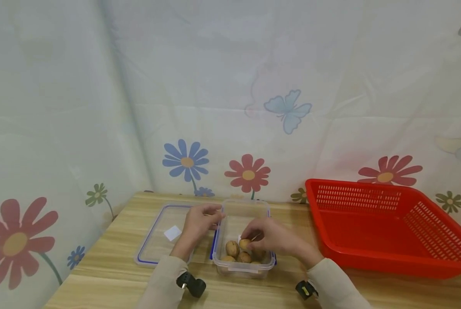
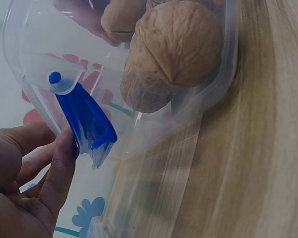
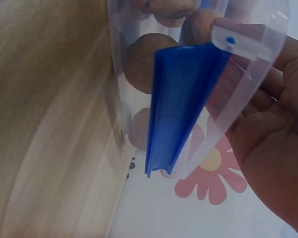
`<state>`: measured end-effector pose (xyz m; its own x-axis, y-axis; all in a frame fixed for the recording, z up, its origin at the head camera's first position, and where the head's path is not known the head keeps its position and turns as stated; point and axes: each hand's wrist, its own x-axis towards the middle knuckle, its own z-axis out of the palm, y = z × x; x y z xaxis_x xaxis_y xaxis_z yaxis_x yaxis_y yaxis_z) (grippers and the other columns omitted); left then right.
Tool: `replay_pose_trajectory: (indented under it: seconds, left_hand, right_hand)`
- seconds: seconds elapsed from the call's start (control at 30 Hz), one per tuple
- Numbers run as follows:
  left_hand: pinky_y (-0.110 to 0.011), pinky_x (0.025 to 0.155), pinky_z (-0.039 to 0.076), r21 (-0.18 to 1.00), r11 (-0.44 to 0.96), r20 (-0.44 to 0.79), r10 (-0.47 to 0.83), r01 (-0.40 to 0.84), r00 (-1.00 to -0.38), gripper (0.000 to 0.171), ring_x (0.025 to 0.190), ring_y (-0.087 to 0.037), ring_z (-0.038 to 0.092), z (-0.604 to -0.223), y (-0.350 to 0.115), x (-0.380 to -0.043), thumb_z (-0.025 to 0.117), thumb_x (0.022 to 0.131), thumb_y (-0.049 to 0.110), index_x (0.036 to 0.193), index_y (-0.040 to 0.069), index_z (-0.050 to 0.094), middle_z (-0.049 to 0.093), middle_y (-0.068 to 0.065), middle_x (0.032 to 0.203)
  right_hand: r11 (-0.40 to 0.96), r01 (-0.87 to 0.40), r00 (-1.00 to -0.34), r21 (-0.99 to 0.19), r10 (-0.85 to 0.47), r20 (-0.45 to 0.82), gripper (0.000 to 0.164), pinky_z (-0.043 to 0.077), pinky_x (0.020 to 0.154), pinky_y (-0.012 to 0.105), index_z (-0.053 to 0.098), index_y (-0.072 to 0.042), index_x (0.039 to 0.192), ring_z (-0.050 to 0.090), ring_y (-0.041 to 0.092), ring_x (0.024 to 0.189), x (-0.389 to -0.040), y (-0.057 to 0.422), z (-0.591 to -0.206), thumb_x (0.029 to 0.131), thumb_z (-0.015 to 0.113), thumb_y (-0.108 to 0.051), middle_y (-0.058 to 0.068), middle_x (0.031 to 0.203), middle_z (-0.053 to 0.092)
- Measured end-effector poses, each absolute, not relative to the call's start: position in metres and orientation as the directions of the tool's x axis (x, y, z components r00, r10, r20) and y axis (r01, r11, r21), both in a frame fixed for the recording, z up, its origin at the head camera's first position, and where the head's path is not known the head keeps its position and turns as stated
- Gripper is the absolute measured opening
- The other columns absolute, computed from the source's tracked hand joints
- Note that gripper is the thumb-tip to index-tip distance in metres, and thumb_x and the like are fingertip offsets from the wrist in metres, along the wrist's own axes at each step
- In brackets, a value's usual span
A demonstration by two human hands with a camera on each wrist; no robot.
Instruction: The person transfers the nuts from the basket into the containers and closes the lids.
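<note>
A clear plastic food container (image 1: pixel 243 267) with blue side clasps stands uncovered on the table, and several walnuts (image 1: pixel 232 248) lie in its near end. My right hand (image 1: pixel 272 236) reaches over the right rim and pinches a walnut (image 1: pixel 245 244) between thumb and fingers, just above the others. At the left rim is my left hand (image 1: pixel 201 221), its fingertips holding the edge beside a hanging blue clasp (image 2: pixel 89 116). The right wrist view shows the other blue clasp (image 3: pixel 181 99) hanging down, with the right thumb against a walnut behind the clear wall.
Left of the container lies its clear lid (image 1: pixel 153 246) with a blue seal and a white label (image 1: pixel 172 233). A large red plastic basket (image 1: pixel 369 257) stands on the right. Behind the wooden table (image 1: pixel 99 279) hangs a flowered curtain (image 1: pixel 215 86).
</note>
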<state>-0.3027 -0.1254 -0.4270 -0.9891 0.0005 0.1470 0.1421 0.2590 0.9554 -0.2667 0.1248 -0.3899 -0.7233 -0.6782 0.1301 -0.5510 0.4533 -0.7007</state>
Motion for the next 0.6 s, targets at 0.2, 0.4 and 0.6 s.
replay_pose_trajectory:
  seconds: [0.2, 0.4, 0.6]
  left_hand:
    - [-0.035, 0.071, 0.067, 0.954, 0.262, 0.148, 0.003, 0.144, -0.989, 0.033, 0.087, -0.030, 0.076, -0.4254, -0.1253, -0.3016, 0.080, 0.093, 0.006, 0.124, -0.005, 0.075, 0.077, -0.016, 0.102]
    - [-0.035, 0.072, 0.067, 0.954, 0.270, 0.139, -0.005, 0.133, -0.990, 0.032, 0.085, -0.026, 0.075, -0.4244, -0.1249, -0.3009, 0.079, 0.094, 0.006, 0.124, -0.004, 0.075, 0.077, -0.015, 0.101]
    - [-0.036, 0.073, 0.067, 0.954, 0.268, 0.139, -0.005, 0.132, -0.990, 0.033, 0.087, -0.027, 0.076, -0.4241, -0.1244, -0.3006, 0.080, 0.093, 0.006, 0.124, -0.005, 0.075, 0.077, -0.015, 0.102]
  right_hand:
    - [0.493, -0.572, -0.730, -0.655, -0.670, 0.134, 0.019, 0.064, 0.090, 0.037, 0.079, -0.006, 0.108, 0.072, 0.018, 0.095, -0.2658, 0.1214, -0.3919, 0.090, 0.083, 0.000, -0.001, 0.104, 0.075]
    - [0.511, -0.580, -0.732, -0.634, -0.669, 0.129, 0.019, 0.063, 0.091, 0.041, 0.078, -0.005, 0.109, 0.070, 0.021, 0.094, -0.2654, 0.1196, -0.3910, 0.091, 0.083, 0.000, 0.002, 0.104, 0.075]
    - [0.510, -0.569, -0.734, -0.645, -0.669, 0.118, 0.021, 0.063, 0.092, 0.044, 0.077, -0.001, 0.111, 0.073, 0.022, 0.097, -0.2653, 0.1208, -0.3907, 0.091, 0.082, 0.001, 0.009, 0.108, 0.076]
